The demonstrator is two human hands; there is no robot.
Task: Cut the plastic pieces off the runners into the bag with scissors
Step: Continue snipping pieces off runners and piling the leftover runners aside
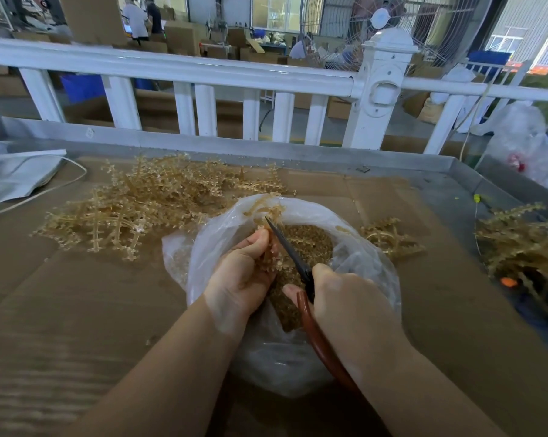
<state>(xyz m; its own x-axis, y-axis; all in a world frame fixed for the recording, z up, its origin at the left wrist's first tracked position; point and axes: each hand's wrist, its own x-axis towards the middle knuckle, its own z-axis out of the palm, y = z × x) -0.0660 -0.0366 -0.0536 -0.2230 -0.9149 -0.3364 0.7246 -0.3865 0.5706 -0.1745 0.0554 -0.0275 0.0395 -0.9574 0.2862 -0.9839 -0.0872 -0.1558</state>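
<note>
gripping scissors in right hand, left hand clutching runner

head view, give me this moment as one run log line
left hand: holds runner over bag | right hand: grips scissors, blades at runner | uncut pile: left of bag

Soft, even daylight comes from the bright windows at the far side of the hall, and the cardboard-covered table below is dimmer and warm-toned, with only faint shadows. The clear plastic bag carries pale sheen without hard glare. Wide-angle distortion bows the white railing and stretches the frame's edges, the lower-left cardboard is smeared with blur, and the background is soft and hazy.
</note>
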